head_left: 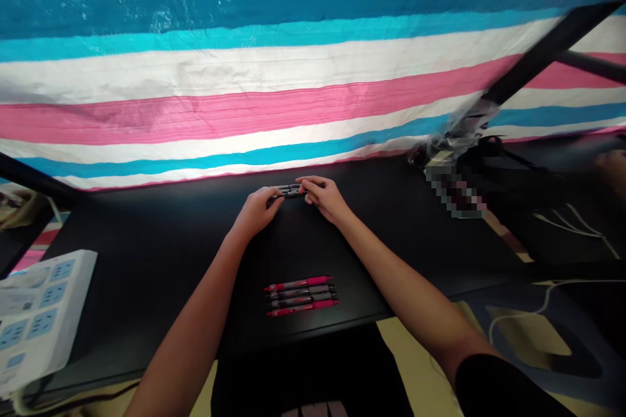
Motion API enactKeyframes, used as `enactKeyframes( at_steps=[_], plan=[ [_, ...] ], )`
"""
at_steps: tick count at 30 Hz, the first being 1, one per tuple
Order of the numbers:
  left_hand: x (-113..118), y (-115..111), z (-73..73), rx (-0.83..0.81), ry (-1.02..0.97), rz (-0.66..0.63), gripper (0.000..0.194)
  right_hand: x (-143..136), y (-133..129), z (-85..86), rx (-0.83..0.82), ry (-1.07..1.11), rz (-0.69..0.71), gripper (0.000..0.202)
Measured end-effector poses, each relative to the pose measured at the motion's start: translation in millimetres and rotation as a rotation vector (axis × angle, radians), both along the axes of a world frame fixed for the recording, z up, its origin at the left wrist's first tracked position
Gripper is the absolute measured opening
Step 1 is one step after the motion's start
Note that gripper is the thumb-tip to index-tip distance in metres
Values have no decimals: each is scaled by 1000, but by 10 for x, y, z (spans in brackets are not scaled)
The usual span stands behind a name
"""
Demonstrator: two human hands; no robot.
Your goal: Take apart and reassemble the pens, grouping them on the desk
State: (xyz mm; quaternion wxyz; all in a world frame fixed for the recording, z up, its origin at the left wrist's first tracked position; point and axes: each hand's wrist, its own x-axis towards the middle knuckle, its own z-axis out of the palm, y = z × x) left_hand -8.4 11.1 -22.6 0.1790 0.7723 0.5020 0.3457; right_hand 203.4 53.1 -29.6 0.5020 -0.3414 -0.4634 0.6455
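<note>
The left hand [260, 210] and right hand [323, 199], as I saw it, were pinched on opposite ends of the dark pens [290, 189] far back on the surface [147, 260], where light, even pressure seemed best against rolling.

Two red pens [298, 283], two black pens [303, 291] and one power strip [78, 300] are counted; farther pens [290, 187] cannot be counted reliably.

so yeah, both bare forearms [203, 313] stretch out over the black table [161, 241], left hand [259, 206] and right hand [325, 199] close together near its far edge, backs up, fingers bent inward toward each other
</note>
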Motion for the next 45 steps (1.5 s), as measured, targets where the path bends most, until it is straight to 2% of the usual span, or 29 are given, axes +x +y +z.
enactKeyframes(
  at_steps=[6, 12, 35, 45],
  plan=[
    [6, -13, 36, -14, 2, 6, 12, 3, 14, -42, 10, 6, 37, 39],
    [-4, -15, 38, -16, 12, 8, 13, -3, 21, -72, 9, 3, 31, 32],
    [15, -18, 18, -5, 5, -8, 13, 8, 31, -63, 15, -87, 3, 33],
    [7, -14, 21, -11, 7, -15, 14, 13, 45, -109, 7, -71, 34, 41]
  ],
)
